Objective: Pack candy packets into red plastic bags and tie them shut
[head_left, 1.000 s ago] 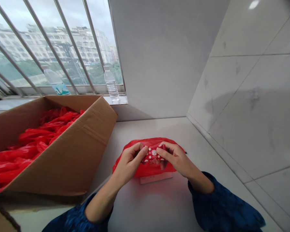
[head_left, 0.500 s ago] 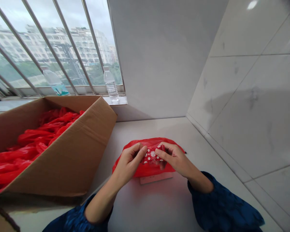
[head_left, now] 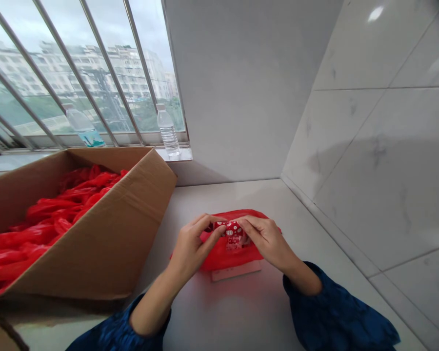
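Between both hands is a small red packet with white dots (head_left: 229, 227). My left hand (head_left: 195, 241) pinches its left end between thumb and fingers. At the other end, the fingertips of my right hand (head_left: 265, 239) are closed on the packet. Beneath them a thin red plastic bag (head_left: 219, 261) lies spread on the white surface. Another piece with red and white print (head_left: 234, 243) shows just under the packet; whether it is separate I cannot tell. A pale pink flat edge (head_left: 237, 271) sticks out below the bag.
To the left stands a large open cardboard box (head_left: 106, 234) holding many bunched red plastic bags (head_left: 54, 212). Two clear bottles, one with a blue label (head_left: 89, 134) and one plain (head_left: 168, 131), stand by the barred window. A tiled wall (head_left: 388, 170) rises on the right.
The packet has been tilted or folded between my fingers, so its front face shows less. My left fingers have come up over its top edge.
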{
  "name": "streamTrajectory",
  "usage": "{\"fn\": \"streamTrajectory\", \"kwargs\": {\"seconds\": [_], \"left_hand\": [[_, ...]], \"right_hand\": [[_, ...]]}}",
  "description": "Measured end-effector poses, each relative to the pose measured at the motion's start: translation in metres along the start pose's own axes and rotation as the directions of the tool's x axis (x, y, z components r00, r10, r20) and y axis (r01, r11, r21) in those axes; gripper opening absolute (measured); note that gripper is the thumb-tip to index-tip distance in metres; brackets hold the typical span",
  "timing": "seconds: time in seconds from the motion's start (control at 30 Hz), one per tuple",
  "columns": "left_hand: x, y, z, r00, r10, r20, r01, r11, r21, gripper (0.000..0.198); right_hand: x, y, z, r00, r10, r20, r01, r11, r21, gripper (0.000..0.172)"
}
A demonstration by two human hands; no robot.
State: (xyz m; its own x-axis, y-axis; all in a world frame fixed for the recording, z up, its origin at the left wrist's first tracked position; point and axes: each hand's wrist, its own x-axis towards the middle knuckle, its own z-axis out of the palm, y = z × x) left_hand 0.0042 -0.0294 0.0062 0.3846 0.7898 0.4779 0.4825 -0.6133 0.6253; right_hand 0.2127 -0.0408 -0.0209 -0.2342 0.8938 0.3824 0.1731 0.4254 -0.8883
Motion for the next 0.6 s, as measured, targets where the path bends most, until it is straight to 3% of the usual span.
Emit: {"fn": "streamTrajectory", "kwargs": {"seconds": [0.23,0.37,0.6], "left_hand": [[0.0000,0.0034,0.0021,0.997,-0.038,-0.066,0.023,0.977,-0.214,0.024],[-0.0001,0.0079,0.0023,0.991,-0.126,-0.052,0.104,0.946,-0.307,0.027],[0.0009,0.0068,-0.0012,0.986,-0.169,0.010,0.165,0.950,-0.265,0.037]], "right_hand": [[-0.0011,-0.0076,-0.0008,0.998,-0.057,-0.001,0.057,0.998,-0.001,0.037],[-0.0030,-0.0097,-0.0007,0.999,-0.030,0.012,0.030,0.999,0.036,0.038],[-0.0031,-0.0077,-0.0007,0.999,-0.015,-0.031,0.015,1.000,0.005,0.046]]}}
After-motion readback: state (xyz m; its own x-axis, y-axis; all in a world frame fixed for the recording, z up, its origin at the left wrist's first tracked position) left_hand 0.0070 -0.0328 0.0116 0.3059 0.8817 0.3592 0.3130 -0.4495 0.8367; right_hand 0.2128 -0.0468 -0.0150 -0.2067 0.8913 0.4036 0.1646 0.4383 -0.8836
